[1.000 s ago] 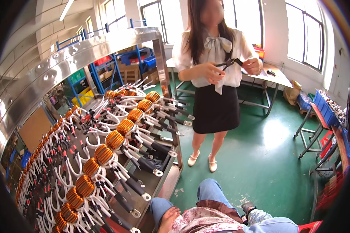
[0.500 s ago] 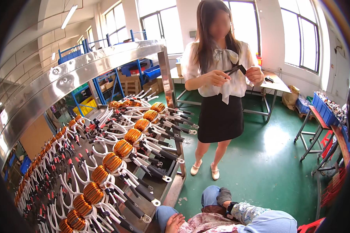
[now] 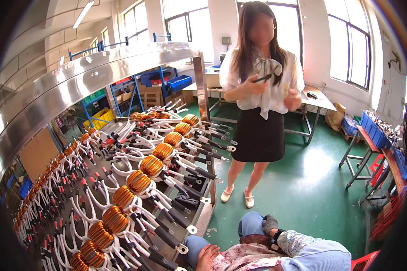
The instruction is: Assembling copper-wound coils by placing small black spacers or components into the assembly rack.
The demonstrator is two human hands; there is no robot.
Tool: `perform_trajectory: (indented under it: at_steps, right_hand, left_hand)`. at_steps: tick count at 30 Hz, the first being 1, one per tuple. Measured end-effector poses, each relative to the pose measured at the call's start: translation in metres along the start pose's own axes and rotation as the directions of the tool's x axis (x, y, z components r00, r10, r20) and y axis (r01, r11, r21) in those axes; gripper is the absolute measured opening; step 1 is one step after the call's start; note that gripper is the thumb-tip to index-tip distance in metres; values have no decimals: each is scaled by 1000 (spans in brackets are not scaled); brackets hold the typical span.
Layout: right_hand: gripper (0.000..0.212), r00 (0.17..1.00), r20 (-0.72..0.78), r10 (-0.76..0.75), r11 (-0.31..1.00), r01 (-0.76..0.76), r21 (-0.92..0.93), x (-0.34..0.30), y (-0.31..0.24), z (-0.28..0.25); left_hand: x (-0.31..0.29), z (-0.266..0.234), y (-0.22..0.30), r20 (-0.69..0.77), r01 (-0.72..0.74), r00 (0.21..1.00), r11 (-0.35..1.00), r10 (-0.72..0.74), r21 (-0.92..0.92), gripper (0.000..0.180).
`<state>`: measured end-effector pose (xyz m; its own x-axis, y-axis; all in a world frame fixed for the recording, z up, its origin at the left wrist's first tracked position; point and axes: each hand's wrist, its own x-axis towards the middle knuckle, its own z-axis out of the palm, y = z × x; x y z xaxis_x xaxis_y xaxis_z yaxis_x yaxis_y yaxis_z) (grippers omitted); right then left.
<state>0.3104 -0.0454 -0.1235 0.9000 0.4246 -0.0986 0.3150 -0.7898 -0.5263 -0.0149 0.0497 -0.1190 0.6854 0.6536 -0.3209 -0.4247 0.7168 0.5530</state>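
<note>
My left hand (image 3: 207, 256) is bare and lies on my left thigh in blue jeans, fingers stretched out, holding nothing. My right hand (image 3: 270, 224), in a grey glove, rests on my right knee. Its fingers lie loosely over the jeans, with nothing seen in them. A dark band (image 3: 278, 235) circles that wrist above a floral sleeve. Close to my left side, rows of copper-wound coils (image 3: 139, 181) lie on a metal rack. They have white-sleeved leads, and many end in black sleeves with metal ring lugs (image 3: 182, 249). Neither hand touches them.
A person (image 3: 262, 63) in a white blouse and black skirt stands ahead, holding a small black object (image 3: 262, 78). The rack's steel rail (image 3: 122, 58) crosses the left. Tables (image 3: 321, 100) stand behind; at right, blue bins (image 3: 374, 131) sit on a bench. A red stool (image 3: 365, 261) shows lower right.
The view has shifted slightly. The standing person has moved their hands apart, the black object now raised in one. My hands stay on my legs.
</note>
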Motion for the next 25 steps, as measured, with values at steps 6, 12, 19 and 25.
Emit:
perform_trajectory:
  at_steps: [6,12,19,25]
  right_hand:
    - [21,1000,-21,7,999,-6,38,-5,36,-30]
    - [20,985,169,17,992,-38,123,-7,129,-70]
    - [22,732,663,157,771,329,-545,-103,350,-70]
    - [34,480,867,-136,783,588,-202,-239,456,-24]
  left_hand:
    - [21,-13,-7,33,76,997,997,-75,-33,30]
    - [27,-30,-10,57,92,994,992,-88,-81,28]
    - [45,-33,-14,17,72,997,997,-73,26,34]
    - [39,-3,-3,-122,105,990,953,-73,283,38]
